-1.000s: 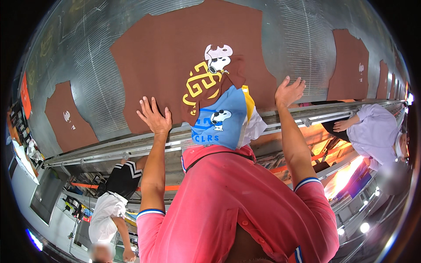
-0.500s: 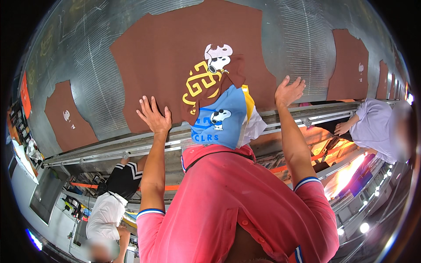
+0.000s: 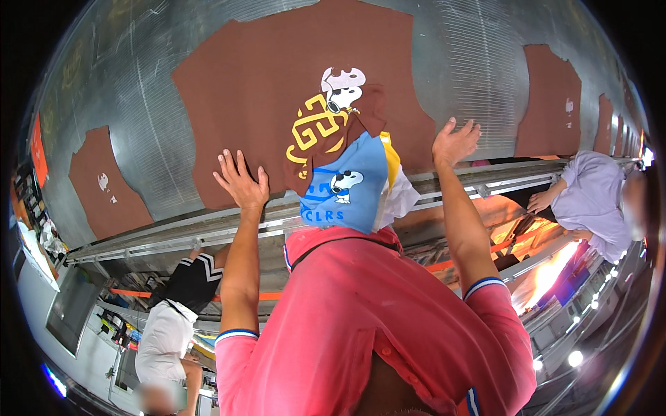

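Note:
A large brown cut fabric panel (image 3: 250, 90) lies flat on the grey table surface (image 3: 479, 76). My left hand (image 3: 243, 179) rests open on its lower left part, fingers spread. My right hand (image 3: 454, 144) lies at its lower right edge, fingers apart, partly over the table surface. Between my hands is a crumpled pile of printed pieces: a brown piece with yellow lettering (image 3: 312, 135) and a white cartoon dog, a blue piece (image 3: 350, 197) with a similar dog and blue lettering, and yellow and white cloth (image 3: 395, 201) beneath, reaching over the table's front edge against my pink shirt.
Smaller printed brown panels lie at left (image 3: 104, 204) and right (image 3: 551, 104). A metal rail (image 3: 163, 243) runs along the front edge. A co-worker in white (image 3: 163, 340) is at lower left, another in lavender (image 3: 596, 194) at right. Shelves and bright lights are behind.
My hands stay in place on the panel; the view has shifted very slightly. The co-worker in lavender has leaned and shifted, and the one in white has moved their arm.

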A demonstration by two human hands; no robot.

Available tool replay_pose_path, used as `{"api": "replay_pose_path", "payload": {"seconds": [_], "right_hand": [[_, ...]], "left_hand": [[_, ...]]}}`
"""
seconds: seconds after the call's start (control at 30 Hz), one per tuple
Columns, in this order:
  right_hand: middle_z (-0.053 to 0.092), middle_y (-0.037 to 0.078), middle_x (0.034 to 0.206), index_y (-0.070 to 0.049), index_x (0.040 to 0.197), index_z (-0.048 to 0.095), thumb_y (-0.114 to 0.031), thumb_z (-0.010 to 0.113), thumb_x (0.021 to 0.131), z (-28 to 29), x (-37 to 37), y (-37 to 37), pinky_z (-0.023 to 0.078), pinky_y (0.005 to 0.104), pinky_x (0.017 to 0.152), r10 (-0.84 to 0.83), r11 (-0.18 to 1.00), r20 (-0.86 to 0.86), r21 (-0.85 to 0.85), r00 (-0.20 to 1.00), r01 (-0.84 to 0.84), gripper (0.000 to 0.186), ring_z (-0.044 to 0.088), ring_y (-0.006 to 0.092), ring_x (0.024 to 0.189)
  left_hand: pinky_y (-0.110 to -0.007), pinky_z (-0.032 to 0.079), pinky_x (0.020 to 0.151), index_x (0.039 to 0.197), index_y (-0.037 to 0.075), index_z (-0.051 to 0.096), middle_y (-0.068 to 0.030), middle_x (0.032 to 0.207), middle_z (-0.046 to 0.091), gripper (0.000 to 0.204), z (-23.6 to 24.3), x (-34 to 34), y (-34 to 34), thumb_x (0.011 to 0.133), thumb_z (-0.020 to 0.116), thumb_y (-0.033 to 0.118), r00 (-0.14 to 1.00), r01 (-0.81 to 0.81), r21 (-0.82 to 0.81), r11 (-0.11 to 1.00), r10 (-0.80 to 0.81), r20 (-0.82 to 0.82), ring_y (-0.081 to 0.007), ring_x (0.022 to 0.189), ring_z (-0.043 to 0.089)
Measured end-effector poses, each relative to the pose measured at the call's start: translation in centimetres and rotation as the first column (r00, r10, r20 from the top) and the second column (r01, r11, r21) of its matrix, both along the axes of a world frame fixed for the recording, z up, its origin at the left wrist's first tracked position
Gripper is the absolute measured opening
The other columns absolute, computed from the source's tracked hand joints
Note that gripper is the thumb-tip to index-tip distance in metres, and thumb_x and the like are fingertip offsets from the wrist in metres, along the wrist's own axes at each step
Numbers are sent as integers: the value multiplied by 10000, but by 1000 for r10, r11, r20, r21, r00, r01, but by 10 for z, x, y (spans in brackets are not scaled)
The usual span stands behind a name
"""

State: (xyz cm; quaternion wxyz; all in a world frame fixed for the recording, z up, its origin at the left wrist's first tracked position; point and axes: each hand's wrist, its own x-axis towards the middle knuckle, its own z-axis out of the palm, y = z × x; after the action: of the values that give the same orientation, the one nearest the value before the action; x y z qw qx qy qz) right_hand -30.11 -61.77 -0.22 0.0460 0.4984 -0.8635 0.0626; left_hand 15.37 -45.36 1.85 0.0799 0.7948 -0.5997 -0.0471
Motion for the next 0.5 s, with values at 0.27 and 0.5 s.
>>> {"api": "replay_pose_path", "payload": {"seconds": [0.27, 0.5], "right_hand": [[274, 242, 1521, 26, 1431, 362, -399, 451, 987, 4, 2, 5, 180, 581, 1147, 17, 999, 59, -40, 998, -15, 621, 209, 403, 1436], [235, 230, 1545, 19, 1449, 345, -449, 469, 974, 3, -9, 8, 133, 581, 1154, 46, 998, 115, -36, 992, -42, 679, 151, 381, 1460]], "left_hand": [[-616, 103, 1149, 1431, 75, 413, -143, 1565, 255, 657, 6, -2, 5, 856, 613, 324, 1000, -24, -31, 999, 24, 1, -330, 1461, 188], [-618, 81, 1158, 1422, 95, 426, -108, 1574, 235, 604, 6, 0, 11, 910, 584, 374, 986, -94, -30, 995, 89, -140, -312, 1471, 156]]}}
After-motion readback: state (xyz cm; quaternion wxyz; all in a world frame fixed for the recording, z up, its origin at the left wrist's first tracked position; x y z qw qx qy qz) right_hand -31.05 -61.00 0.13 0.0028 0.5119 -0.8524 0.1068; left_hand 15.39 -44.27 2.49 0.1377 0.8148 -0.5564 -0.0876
